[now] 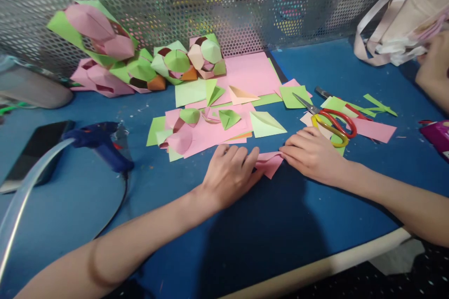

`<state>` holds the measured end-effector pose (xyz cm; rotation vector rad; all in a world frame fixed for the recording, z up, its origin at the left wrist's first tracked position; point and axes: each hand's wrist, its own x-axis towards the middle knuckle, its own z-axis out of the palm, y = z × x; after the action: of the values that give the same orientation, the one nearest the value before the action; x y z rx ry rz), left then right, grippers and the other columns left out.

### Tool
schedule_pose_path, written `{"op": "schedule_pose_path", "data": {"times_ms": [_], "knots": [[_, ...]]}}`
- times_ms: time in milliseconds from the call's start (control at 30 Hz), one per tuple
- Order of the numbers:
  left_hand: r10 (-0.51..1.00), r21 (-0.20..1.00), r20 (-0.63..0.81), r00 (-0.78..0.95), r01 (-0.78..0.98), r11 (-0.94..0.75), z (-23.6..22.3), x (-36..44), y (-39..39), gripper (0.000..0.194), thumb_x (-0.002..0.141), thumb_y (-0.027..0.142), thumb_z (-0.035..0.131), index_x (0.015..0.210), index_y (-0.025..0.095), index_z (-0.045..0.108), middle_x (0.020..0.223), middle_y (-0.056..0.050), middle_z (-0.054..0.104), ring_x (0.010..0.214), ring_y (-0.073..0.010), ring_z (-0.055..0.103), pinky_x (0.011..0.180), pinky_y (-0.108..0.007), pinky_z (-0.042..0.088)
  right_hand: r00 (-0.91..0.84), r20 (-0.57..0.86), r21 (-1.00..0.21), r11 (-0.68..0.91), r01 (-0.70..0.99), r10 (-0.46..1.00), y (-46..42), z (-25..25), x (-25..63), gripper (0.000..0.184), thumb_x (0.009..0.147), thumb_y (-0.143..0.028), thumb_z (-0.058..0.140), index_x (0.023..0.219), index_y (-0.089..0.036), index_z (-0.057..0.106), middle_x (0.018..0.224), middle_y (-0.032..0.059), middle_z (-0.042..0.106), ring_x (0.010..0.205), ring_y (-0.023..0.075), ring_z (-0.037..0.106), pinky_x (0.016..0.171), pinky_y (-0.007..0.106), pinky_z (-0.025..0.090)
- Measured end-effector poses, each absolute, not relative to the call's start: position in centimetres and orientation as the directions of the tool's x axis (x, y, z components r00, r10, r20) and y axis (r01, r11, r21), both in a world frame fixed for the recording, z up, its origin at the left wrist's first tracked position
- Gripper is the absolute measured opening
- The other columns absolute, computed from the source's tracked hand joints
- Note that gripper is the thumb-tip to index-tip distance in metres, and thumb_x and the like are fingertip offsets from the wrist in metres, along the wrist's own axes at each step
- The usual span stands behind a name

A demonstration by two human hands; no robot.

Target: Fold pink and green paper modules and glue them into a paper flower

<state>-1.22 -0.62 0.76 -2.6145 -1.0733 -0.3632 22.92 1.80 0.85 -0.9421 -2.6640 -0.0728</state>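
Observation:
Between my hands, a small folded piece of pink paper [269, 164] lies at the blue tabletop. My left hand [229, 173] is closed on its left end, the thumb beneath and the fingers bent over it. My right hand [312, 154] pinches the right corner with its fingertips. Just beyond sit pink paper sheets [213, 138] with a folded green piece [229, 119] and a pale green folded sheet [267, 124]. Scissors with red and yellow handles [329, 126] lie past my right hand, over paper scraps.
A blue glue gun [101, 142] with its stick and cord lies left, near a dark phone [38, 154]. Folded paper balls [177, 63] stand along the perforated metal screen [242, 4]. Another person's hand [435, 65] is at far right, beside a pale bag [403, 18].

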Motion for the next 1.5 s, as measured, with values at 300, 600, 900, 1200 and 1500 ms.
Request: {"op": "schedule_pose_path", "data": {"times_ms": [300, 600, 900, 1200, 1500], "knots": [[0.861, 0.511, 0.314, 0.399, 0.694, -0.508, 1.0, -0.9, -1.2, 0.019, 0.085, 0.019, 0.053, 0.067, 0.016, 0.051, 0.054, 0.004, 0.051, 0.046, -0.0074, 0.044, 0.046, -0.02, 0.035, -0.365, 0.162, -0.738, 0.358, 0.572, 0.917, 0.8, 1.1, 21.3, 0.053, 0.088, -0.044, 0.054, 0.131, -0.017, 0.039, 0.11, 0.0101, 0.056, 0.085, 0.0176, 0.057, 0.073, 0.032, 0.049], [0.924, 0.939, -0.181, 0.337, 0.337, 0.06, 1.8, 0.0, -1.6, 0.008, 0.085, 0.024, 0.053, 0.085, 0.018, 0.047, 0.06, 0.002, 0.062, 0.048, -0.0119, 0.06, 0.048, -0.022, 0.047, -0.414, 0.049, -0.868, 0.243, 0.432, 0.909, -0.7, 1.6, 20.3, 0.069, 0.086, -0.03, 0.055, 0.144, -0.019, 0.019, 0.096, 0.0044, 0.057, 0.075, 0.0145, 0.055, 0.068, 0.03, 0.047], [0.98, 0.794, 0.091, 0.174, 0.582, -0.177, 0.8, -0.7, -0.1, 0.018, 0.081, 0.022, 0.059, 0.098, 0.02, 0.055, 0.068, 0.004, 0.056, 0.059, -0.0097, 0.053, 0.057, -0.022, 0.043, -0.435, 0.001, -0.664, 0.326, 0.673, 0.9, 1.2, 1.0, 21.1, 0.061, 0.078, -0.014, 0.049, 0.137, -0.024, 0.035, 0.082, 0.0002, 0.058, 0.068, 0.0153, 0.053, 0.063, 0.03, 0.043], [0.879, 0.642, 0.204, 0.431, 0.619, -0.452, 0.3, -1.3, 0.4, 0.028, 0.078, 0.007, 0.053, 0.103, 0.02, 0.056, 0.083, -0.001, 0.06, 0.073, -0.012, 0.056, 0.068, -0.024, 0.047, -0.485, 0.081, -0.591, 0.434, 0.68, 0.87, 1.6, 0.3, 21.2, 0.055, 0.08, -0.014, 0.049, 0.134, -0.02, 0.041, 0.091, 0.005, 0.062, 0.078, 0.0196, 0.055, 0.071, 0.034, 0.045], [0.722, 0.565, 0.294, 0.627, 0.495, -0.66, 0.1, -2.2, 1.1, 0.026, 0.084, 0.006, 0.045, 0.102, 0.016, 0.062, 0.083, -0.006, 0.062, 0.08, -0.0163, 0.056, 0.075, -0.032, 0.047, -0.668, 0.218, -0.495, 0.671, 0.552, 0.711, 2.1, -0.3, 21.8, 0.025, 0.086, -0.011, 0.047, 0.107, -0.017, 0.059, 0.09, 0.0048, 0.062, 0.086, 0.0179, 0.054, 0.076, 0.033, 0.038]]}}
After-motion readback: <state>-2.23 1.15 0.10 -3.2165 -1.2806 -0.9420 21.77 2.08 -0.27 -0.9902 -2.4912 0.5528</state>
